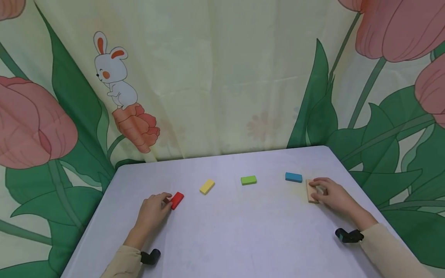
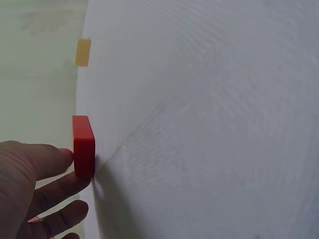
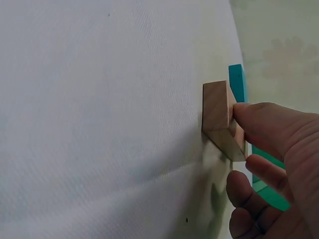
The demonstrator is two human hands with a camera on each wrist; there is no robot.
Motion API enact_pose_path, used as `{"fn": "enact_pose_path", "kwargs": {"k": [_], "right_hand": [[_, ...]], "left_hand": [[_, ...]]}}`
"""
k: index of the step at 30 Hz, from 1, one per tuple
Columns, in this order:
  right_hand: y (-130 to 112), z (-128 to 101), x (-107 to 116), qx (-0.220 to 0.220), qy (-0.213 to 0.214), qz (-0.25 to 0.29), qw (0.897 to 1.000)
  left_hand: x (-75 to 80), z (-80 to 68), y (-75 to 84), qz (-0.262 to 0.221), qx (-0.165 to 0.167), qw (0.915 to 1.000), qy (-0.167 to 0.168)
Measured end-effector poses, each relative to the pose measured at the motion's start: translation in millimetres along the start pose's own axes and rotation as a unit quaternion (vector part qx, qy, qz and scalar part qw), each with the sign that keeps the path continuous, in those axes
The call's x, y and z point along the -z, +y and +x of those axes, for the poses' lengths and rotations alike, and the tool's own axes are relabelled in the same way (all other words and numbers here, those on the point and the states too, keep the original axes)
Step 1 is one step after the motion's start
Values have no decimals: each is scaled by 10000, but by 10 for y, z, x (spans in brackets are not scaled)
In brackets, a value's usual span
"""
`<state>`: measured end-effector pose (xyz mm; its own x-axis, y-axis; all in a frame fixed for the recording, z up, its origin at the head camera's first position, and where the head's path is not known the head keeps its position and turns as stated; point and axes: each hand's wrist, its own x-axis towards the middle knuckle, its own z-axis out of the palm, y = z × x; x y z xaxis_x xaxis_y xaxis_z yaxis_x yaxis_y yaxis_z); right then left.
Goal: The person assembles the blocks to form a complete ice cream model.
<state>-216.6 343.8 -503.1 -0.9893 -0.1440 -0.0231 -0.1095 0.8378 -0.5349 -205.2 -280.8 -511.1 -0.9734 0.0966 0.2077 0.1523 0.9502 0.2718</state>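
Note:
Near the left of the white table, my left hand [image 1: 153,212] pinches a red block [image 1: 177,200] at its near left side. In the left wrist view the thumb meets one face of the red block [image 2: 83,149], with a finger at its lower end. On the right, my right hand [image 1: 332,195] holds a plain wooden block [image 1: 311,192] with thumb and index finger. The right wrist view shows the thumb against the wooden block [image 3: 217,107] and a fingertip by its corner. Just beyond it lies a blue block [image 1: 293,177].
Between the hands a yellow block [image 1: 207,187] and a green block [image 1: 248,180] rest on the white tabletop [image 1: 222,231]. A printed curtain [image 1: 215,77] hangs behind the table's back edge. Small black cameras [image 1: 150,256] sit at both wrists.

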Motion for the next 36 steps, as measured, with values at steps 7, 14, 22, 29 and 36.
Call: {"fn": "enact_pose_path", "kwargs": {"k": [7,14,22,29,36], "right_hand": [[-160,-106,-101,88,-45,325,9994],[-313,-173,-226,185,-48,610,9980],[-487,-206,-365,190,-168,877,9958],[-641,-188,-493,360,-235,829,9956],[-798,-186,-607,468,-301,849,9948]], "left_hand": [[45,-26,15,-368,283,9987,-191],[79,-38,48,-474,358,9977,-325],[55,-46,64,-481,393,9974,-354],[33,0,172,-568,318,9966,-498],[20,20,296,-499,315,9968,-536]]}}
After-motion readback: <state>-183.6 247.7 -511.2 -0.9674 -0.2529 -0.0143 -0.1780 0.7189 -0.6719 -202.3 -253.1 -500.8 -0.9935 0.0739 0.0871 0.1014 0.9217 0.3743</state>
